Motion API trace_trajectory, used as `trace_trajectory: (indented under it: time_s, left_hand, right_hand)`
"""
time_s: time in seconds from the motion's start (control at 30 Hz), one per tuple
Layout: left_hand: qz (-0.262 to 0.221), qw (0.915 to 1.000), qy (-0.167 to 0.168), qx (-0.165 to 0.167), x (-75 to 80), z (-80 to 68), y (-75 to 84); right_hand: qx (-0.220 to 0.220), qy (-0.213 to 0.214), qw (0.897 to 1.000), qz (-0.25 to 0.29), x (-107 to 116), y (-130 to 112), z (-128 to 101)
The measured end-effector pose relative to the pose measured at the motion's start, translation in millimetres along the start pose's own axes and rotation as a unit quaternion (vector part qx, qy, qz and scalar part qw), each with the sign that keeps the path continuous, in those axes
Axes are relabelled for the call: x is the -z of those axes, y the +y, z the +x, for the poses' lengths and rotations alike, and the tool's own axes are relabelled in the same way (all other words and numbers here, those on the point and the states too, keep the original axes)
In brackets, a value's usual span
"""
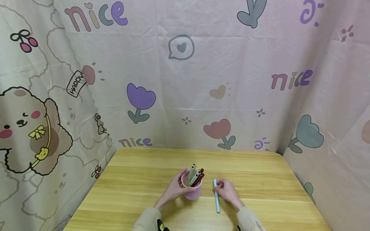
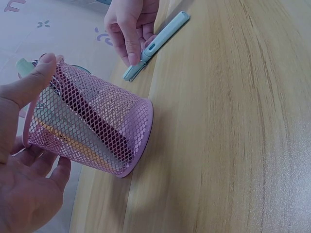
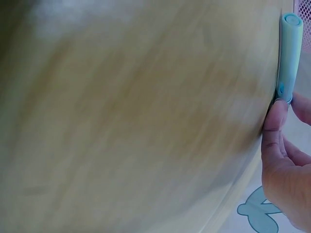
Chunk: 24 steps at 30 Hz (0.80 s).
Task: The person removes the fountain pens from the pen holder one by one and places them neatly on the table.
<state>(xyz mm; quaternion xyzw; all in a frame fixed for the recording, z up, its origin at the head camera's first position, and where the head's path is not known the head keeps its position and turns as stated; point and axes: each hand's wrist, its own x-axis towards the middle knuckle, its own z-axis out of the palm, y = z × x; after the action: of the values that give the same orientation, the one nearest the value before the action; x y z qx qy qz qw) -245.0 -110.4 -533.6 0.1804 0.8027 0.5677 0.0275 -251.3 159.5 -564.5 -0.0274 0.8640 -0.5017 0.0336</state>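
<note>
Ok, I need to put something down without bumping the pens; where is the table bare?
The table is bare left of the left hand, right of the right hand, and behind the pink cup, up to the printed cloth. The crowded part is between the hands: the cup with its pens and the light-blue pen.

Has a cup (image 1: 194, 195) on the table (image 1: 138, 173), with several pens (image 1: 193, 179) in it, tops above the rim; has the left hand (image 1: 174, 188) around the cup from its left; has a lone pen (image 1: 217, 202) to the cup's right, apart from it; has the right hand (image 1: 227, 190) at that pen's farther part; has cloth (image 1: 185, 77) behind the table.
</note>
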Motion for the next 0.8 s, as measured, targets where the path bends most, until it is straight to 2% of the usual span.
trace_trajectory:
  time_s: [0.5, 0.8]
  left_hand:
    - [0.009, 1.0, -0.001, -0.001, -0.6, -0.2, -1.7]
    - [0.009, 1.0, 0.001, 0.003, -0.2, -0.2, -0.2]
  right_hand:
    - [0.002, 0.004, 1.0, 0.0, -0.9, 1.0, 0.1]
    - [-0.003, -0.003, 1.0, 0.021, 1.6, -1.0, -0.4]
